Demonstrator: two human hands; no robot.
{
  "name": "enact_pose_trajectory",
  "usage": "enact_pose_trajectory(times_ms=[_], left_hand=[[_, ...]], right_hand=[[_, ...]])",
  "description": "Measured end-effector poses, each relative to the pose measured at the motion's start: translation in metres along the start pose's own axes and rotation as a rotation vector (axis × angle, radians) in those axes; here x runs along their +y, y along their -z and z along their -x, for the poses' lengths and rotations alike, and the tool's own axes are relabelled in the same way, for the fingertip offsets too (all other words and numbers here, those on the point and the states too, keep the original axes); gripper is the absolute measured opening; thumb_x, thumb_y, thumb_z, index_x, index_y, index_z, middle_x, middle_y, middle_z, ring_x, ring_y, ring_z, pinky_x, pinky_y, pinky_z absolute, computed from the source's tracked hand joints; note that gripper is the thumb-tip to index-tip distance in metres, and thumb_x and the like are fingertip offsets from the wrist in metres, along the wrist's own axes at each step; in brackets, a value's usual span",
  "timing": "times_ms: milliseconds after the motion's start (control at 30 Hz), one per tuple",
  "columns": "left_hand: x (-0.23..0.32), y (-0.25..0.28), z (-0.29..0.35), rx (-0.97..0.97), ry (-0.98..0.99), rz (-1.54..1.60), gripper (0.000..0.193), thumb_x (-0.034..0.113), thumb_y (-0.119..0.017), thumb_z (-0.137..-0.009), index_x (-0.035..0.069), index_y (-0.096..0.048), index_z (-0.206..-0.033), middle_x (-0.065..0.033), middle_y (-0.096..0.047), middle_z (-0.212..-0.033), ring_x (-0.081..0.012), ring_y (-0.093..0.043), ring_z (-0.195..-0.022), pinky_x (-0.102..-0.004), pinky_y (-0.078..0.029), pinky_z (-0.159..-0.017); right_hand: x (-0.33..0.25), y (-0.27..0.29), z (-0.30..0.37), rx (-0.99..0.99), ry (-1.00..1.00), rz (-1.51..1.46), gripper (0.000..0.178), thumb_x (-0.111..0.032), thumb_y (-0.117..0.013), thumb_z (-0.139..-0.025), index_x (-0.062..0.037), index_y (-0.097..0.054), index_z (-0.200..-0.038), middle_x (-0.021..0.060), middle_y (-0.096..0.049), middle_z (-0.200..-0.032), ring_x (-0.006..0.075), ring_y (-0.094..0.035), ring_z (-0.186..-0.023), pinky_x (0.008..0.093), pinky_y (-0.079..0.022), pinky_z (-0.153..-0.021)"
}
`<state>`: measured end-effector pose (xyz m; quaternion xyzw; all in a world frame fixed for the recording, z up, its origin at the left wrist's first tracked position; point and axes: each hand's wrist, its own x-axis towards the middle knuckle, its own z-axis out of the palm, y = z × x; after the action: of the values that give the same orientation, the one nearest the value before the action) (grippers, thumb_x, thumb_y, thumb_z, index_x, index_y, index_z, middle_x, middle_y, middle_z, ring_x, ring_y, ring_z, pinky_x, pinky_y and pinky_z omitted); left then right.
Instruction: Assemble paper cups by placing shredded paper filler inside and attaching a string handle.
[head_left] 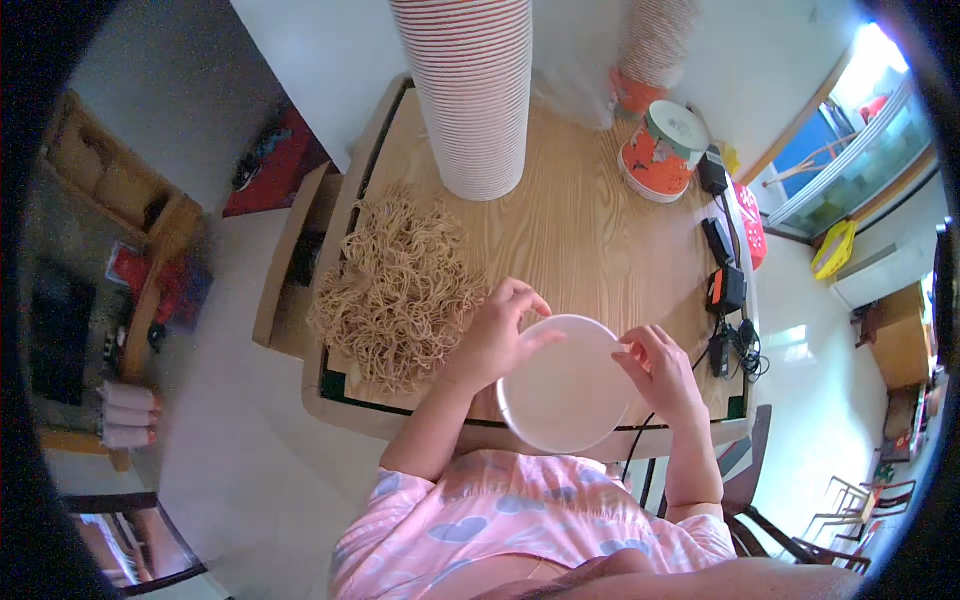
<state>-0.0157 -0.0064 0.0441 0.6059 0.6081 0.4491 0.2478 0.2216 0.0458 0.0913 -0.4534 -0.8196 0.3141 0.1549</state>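
A white round paper tub (565, 390) is in front of my chest at the table's near edge, its pale inside facing up. My right hand (662, 375) pinches its right rim between thumb and fingers. At the upper left rim is my left hand (505, 335), fingers apart, one blurred finger reaching over the tub's mouth. Beside my left forearm lies a big heap of tan, curly strands (400, 290); whether they are cord or noodles I cannot tell. Farther back rises a tall stack of white nested paper tubs (475, 110).
A wood-grain table (580, 240) carries all this. At its back right stands an orange printed tub with a pale lid (665, 150), near a second stack of tubs (655, 40). Black adapters (725, 290) and tangled cables line the right edge. An open drawer (295, 265) juts out left.
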Motion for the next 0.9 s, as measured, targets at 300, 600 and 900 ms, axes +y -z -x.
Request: enact_pose_trajectory(times_ms=[300,600,900], left_hand=[[0.011,-0.014,0.006,-0.011,-0.168,-0.052,0.016,0.008,-0.075,-0.069,0.007,-0.065,-0.082,-0.0084,-0.055,-0.100,-0.0263,-0.058,-0.094,-0.0362,-0.048,-0.081],[0.032,-0.003,0.013,0.047,-0.412,-0.109,0.017,0.006,-0.073,-0.067,0.007,-0.064,-0.082,-0.0101,-0.053,-0.106,-0.0295,-0.052,-0.100,-0.0400,-0.046,-0.084],[0.035,-0.004,0.024,0.100,-0.524,-0.236,0.020,0.011,-0.072,-0.067,0.012,-0.066,-0.086,-0.0072,-0.054,-0.109,-0.0273,-0.051,-0.105,-0.0419,-0.044,-0.090]], right_hand=[[0.020,-0.019,-0.060,-0.229,0.003,-0.284,0.021,-0.016,-0.058,-0.091,0.0004,-0.060,-0.105,0.0074,-0.064,-0.093,0.0158,-0.061,-0.086,0.0293,-0.048,-0.078],[0.013,-0.011,-0.065,-0.535,-0.197,-1.108,0.014,-0.017,-0.054,-0.094,-0.0032,-0.055,-0.093,0.0011,-0.058,-0.073,0.0071,-0.050,-0.058,0.0217,-0.041,-0.052],[0.002,0.017,-0.055,-0.640,-0.061,-0.993,0.029,-0.004,-0.069,-0.078,-0.0049,-0.049,-0.100,-0.0043,-0.043,-0.063,0.0048,-0.038,-0.052,0.0204,-0.030,-0.049]])
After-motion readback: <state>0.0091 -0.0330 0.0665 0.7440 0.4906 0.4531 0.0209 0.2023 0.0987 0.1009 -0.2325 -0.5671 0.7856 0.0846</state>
